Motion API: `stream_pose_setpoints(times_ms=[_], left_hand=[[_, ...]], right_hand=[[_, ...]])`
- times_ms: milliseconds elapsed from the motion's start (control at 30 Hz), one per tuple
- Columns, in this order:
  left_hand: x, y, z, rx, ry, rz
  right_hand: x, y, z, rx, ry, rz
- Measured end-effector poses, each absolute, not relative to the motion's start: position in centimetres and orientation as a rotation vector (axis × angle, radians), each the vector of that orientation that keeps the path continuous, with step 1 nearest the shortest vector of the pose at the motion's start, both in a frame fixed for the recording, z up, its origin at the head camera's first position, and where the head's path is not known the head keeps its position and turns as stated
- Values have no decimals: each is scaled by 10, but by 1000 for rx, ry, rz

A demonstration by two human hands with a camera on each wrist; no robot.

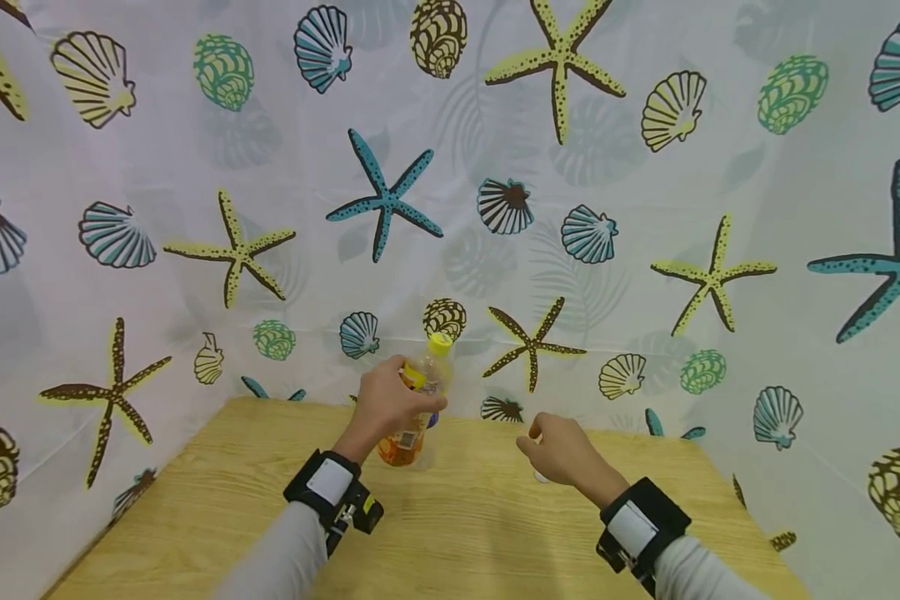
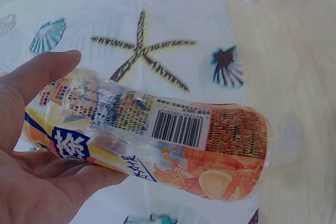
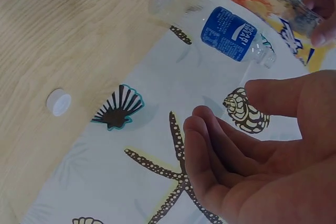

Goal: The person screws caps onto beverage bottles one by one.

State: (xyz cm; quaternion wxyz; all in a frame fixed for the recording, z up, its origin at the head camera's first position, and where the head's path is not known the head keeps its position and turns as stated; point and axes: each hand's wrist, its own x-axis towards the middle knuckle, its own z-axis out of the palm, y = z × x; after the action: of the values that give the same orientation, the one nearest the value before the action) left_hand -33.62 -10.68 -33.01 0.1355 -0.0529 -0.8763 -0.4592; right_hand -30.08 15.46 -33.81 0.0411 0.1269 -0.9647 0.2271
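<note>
Holding: the tea bottle (image 2: 157, 135), above or on the far part of the table (image 1: 210, 492), just beside the clear bottle (image 3: 229, 34); I cannot tell whether its base touches the wood.
Left hand (image 1: 392, 402): curled round the tea bottle, thumb on one side, fingers on the other.
Done: as I judge it, my grip is made, and the white cap (image 3: 58, 102) is off, perhaps from the clear bottle, whose mouth looks bare.
Left to do: by my reading, the tea bottle is not yet let go, and the white cap sits on neither bottle.
Tea bottle: slick plastic, slightly waisted, in a glossy printed wrap with orange fruit, blue lettering and a barcode.
Clear bottle: see-through, round-shouldered, banded in smooth blue; it seems to stand upright.
Yellow cap (image 1: 440, 343): small and round, showing above my grip; I cannot be sure which bottle wears it.
White cap: a short, plain disc on the table, near my right side.
Right hand (image 1: 561, 450): fingers loosely bent, thumb apart from them, nothing held.
Table: pale wood, fine-grained.
Cloth (image 1: 450, 275): thin, white, printed with starfish and shells, hanging behind the table.
</note>
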Motion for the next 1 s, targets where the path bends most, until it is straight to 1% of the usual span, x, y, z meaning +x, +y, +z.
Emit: stream_pose_setpoints(times_ms=[167, 300, 533, 800, 1000], left_hand=[[-355, -140, -328, -29, -2418, -1310], [-365, -170, -344, 80, -2316, -1305], [-365, -208, -377, 254, -2249, -1305], [-362, -228, -406, 384, -2249, -1382], [-359, -231, -414, 386, -2292, -1411]], right_hand=[[-302, 162, -346, 367, -2978, 673], [-300, 164, -348, 370, -2987, 680], [-298, 165, -354, 391, -2989, 700], [-298, 166, -356, 360, -3037, 682], [-298, 165, -357, 365, -3055, 671]])
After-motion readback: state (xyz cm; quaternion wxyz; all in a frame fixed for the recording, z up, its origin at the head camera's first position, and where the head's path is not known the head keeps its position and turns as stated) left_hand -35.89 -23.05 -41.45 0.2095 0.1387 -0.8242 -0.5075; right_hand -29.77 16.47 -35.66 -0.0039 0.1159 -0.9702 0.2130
